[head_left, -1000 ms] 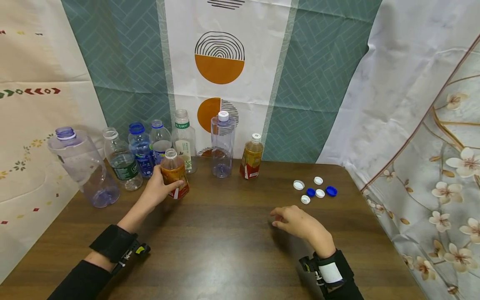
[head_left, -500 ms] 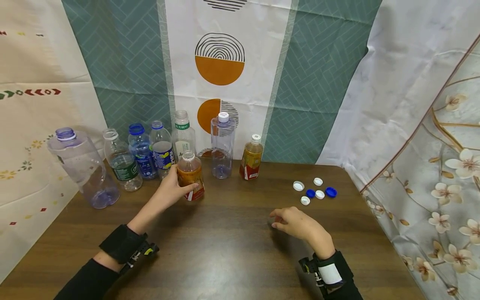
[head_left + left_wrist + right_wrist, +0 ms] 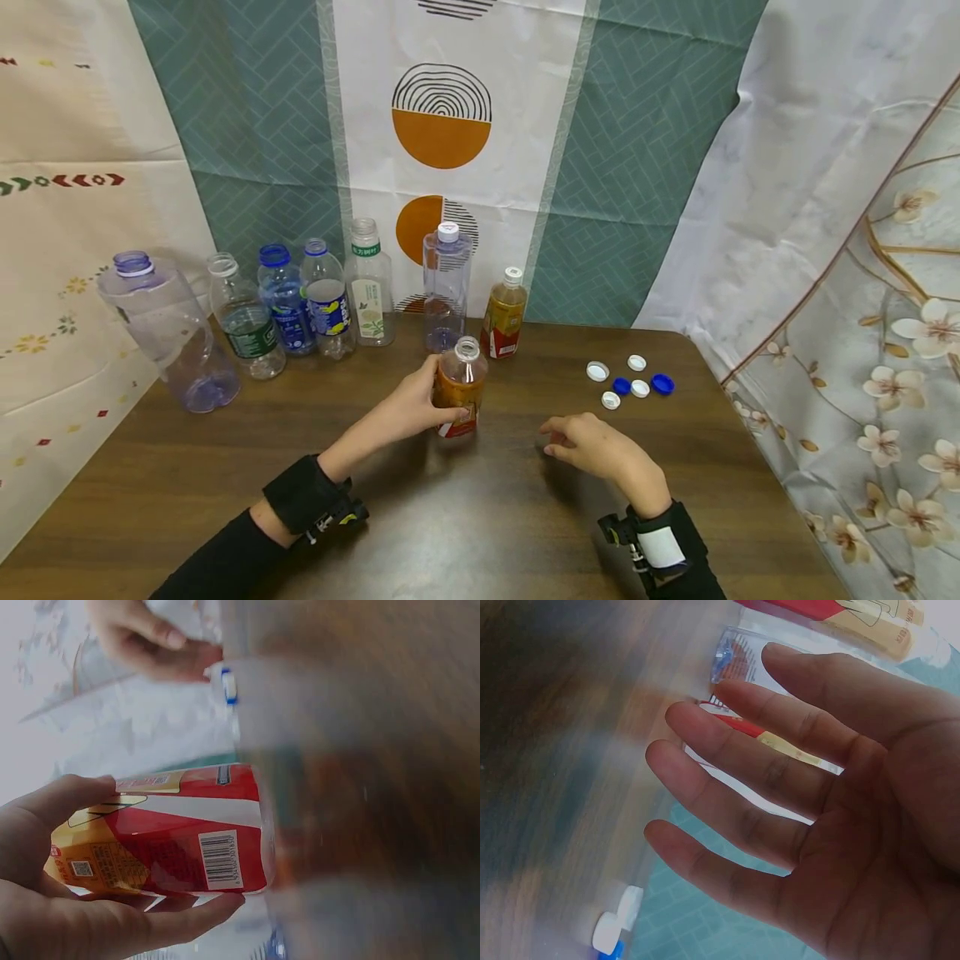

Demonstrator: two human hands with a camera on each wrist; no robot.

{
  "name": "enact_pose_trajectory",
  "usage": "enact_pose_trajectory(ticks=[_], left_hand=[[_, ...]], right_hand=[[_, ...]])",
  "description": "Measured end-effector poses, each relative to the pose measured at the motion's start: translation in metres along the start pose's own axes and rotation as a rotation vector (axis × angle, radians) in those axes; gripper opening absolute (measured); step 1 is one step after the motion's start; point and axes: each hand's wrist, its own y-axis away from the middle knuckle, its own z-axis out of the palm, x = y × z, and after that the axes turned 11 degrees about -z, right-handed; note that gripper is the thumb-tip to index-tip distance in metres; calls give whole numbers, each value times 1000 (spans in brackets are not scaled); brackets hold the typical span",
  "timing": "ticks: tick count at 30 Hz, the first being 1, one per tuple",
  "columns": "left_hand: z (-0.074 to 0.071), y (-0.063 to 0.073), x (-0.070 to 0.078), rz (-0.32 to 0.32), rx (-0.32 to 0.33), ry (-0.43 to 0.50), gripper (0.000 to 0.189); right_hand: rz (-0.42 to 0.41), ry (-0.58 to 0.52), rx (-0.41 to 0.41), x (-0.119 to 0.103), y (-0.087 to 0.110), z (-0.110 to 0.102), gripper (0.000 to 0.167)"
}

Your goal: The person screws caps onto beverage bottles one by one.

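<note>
Left hand point(image 3: 407, 406): gripping the red-and-amber bottle point(image 3: 460, 389), being nearer
Long axis: standing roughly upright
Right hand point(image 3: 602, 447): hanging relaxed, holding nothing, right of it

Bottle point(image 3: 461, 390) in L hand point(image 3: 408, 408): smooth see-thru plastic w/ glossy label point(image 3: 187, 832); bottles point(image 3: 371, 296) beyond L hand: clear plastic, shiny; caps point(image 3: 662, 383) past R hand point(image 3: 600, 446): smooth opaque plastic; table point(image 3: 465, 517) below: wood-grain, semi-gloss; cloth point(image 3: 637, 167) past R hand: matt, creased; strap point(image 3: 302, 492) behind L hand: matt fabric
</note>
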Motion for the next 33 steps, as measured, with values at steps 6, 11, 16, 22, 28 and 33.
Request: enact_pose_trajectory(ticks=[6, 11, 16, 22, 28, 33], left_hand=[[22, 1, 10, 73, -116, 4, 79], [34, 3, 11, 126, -163, 8, 77], [39, 2, 11, 135, -167, 18, 75], [39, 2, 10, 141, -178, 22, 77], [40, 3, 14, 128, -178, 32, 84], [39, 3, 23, 92, -154, 28, 89]], right_hand=[[-9, -6, -9, 2, 0, 2, 30], [1, -2, -14, 2, 0, 2, 29], [10, -10, -9, 1, 2, 0, 29], [3, -13, -9, 2, 1, 1, 30], [16, -19, -12, 4, 1, 1, 30], [21, -18, -10, 6, 2, 0, 29]])
